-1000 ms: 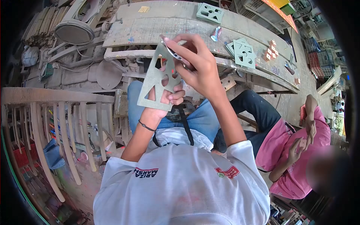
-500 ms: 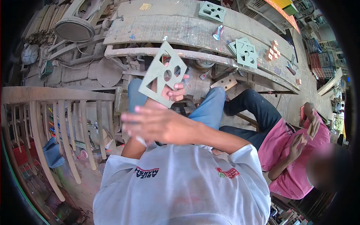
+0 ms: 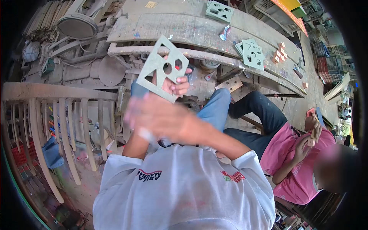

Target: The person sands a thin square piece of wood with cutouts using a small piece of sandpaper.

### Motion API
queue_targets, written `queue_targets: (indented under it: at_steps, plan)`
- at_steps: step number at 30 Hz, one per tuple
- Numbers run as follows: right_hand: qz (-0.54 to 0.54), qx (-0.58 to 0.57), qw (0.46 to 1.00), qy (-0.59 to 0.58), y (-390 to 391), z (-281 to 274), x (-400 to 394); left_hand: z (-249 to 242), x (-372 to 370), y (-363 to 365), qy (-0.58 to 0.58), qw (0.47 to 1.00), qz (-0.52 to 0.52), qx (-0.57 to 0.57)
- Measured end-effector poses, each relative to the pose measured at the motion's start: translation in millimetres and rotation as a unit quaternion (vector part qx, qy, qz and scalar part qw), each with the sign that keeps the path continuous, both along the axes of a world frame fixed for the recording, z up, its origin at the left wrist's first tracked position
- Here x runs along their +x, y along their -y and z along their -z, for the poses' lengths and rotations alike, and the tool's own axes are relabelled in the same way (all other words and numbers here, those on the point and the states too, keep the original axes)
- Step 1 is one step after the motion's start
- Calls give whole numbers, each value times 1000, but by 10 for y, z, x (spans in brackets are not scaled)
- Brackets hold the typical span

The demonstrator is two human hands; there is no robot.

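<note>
My left hand (image 3: pixel 176 86) is closed on the edge of a grey-green shape board (image 3: pixel 156 79), a flat four-sided panel with cut-outs including a circle, a hexagon and triangles. The board is tilted above my lap, and fingers show at its right edge. Below it, my right hand (image 3: pixel 163 118) crosses over my left forearm. It is smeared by motion, its fingers stretched toward the left with nothing visible in them. Similar shape boards lie stacked on the workbench (image 3: pixel 165 28), one stack (image 3: pixel 219 12) at the back and another (image 3: pixel 251 55) farther right.
Small wooden blocks (image 3: pixel 280 53) and a crumpled tube (image 3: pixel 225 33) lie on the bench. A slatted wooden rack (image 3: pixel 57 92) stands at my left. At my right sits a person in a pink shirt (image 3: pixel 291 165), holding a small wooden piece (image 3: pixel 312 141).
The shape board has shifted slightly left and up with my left hand. My right hand has moved a little upward and is more blurred. The co-worker's hands have shifted slightly.
</note>
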State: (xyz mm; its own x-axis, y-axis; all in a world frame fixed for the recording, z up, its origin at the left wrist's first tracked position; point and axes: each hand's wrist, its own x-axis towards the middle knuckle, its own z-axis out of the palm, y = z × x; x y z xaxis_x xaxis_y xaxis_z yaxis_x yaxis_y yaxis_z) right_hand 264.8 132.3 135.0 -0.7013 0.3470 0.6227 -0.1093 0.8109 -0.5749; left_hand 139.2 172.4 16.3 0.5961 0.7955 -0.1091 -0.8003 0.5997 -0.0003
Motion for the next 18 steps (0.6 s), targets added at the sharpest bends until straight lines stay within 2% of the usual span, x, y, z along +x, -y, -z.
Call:
queue_targets:
  at_steps: [1,2,3,4,5,6,7,8,10,12,15,17,18]
  plan:
    - [98,-3,995,8,-78,-64,109,-39,23,23,-63,992,-67,-82]
    - [156,-146,977,-26,-245,-1,175,-86,2,36,-2,998,-61,6]
    - [211,-283,934,-60,-396,55,209,-109,-23,21,60,992,-53,97]
    - [213,-282,934,-58,-425,58,213,42,-43,-47,80,984,-39,156]
    - [231,-224,945,-60,-457,50,205,187,-48,-112,101,971,-26,217]
    - [247,-165,953,-61,-483,41,180,85,28,-105,102,970,-27,219]
    - [262,-108,957,-63,-489,40,143,-111,155,-58,-5,982,-144,118]
    - [254,-118,958,-58,-404,42,62,-213,231,-4,-113,960,-255,9]
    - [255,-177,950,-24,-271,112,-119,-178,202,61,-115,962,-248,-2]
    - [272,-161,948,-37,-278,245,-138,-189,136,69,-120,962,-244,-9]
    - [294,-150,943,-29,-266,317,-122,-279,46,84,-194,946,-260,-26]
    - [288,-215,933,-12,-247,321,-77,-395,46,60,-239,934,-263,-36]
    - [291,-214,932,-11,-241,332,-45,-558,138,51,-259,915,-301,-73]
